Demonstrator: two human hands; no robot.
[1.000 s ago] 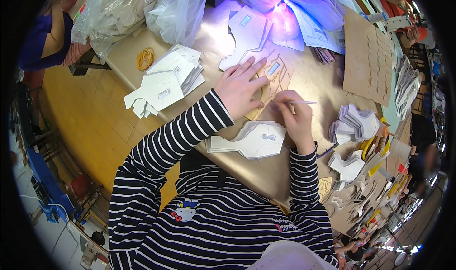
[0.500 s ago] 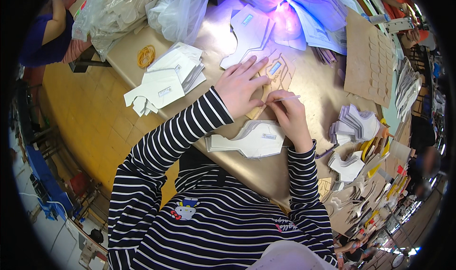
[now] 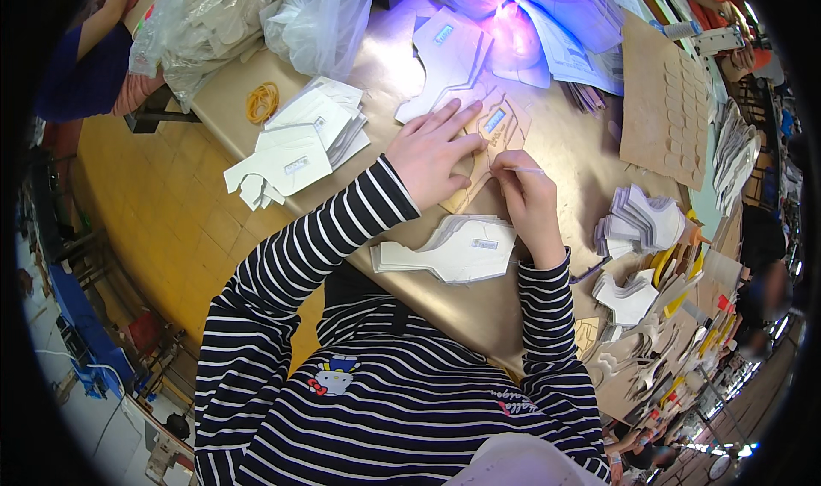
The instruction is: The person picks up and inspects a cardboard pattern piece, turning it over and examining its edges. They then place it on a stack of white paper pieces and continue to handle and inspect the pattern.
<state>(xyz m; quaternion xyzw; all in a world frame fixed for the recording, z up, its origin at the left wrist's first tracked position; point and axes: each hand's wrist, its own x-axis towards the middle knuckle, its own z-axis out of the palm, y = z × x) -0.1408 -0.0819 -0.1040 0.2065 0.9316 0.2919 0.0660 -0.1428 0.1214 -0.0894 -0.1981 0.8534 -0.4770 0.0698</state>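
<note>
My left hand [image 3: 432, 157] lies flat with fingers spread, pressing on a tan, see-through template [image 3: 463, 199] with cut slots and a small label. In my right hand [image 3: 530, 202] a thin, pale pen [image 3: 532, 170] is pinched, its tip side near the template's right edge; the fingers hide the tip. Beyond my left fingertips lie white shaped pieces [image 3: 449, 54] with a label. Just below both hands, a stack of white cut pieces [image 3: 466, 253] rests near the table edge.
To the left sit another white stack [image 3: 299, 148] and yellow rubber bands [image 3: 262, 102]. Plastic bags [image 3: 316, 24] stand behind. A bright lamp glow [image 3: 517, 46] lights the far side. On the right are a brown board [image 3: 663, 101] and more white stacks [image 3: 646, 221]. A person [image 3: 90, 67] is at far left.
My right hand has shifted slightly up and to the right along the template with the pen. The left hand stays almost in place.
</note>
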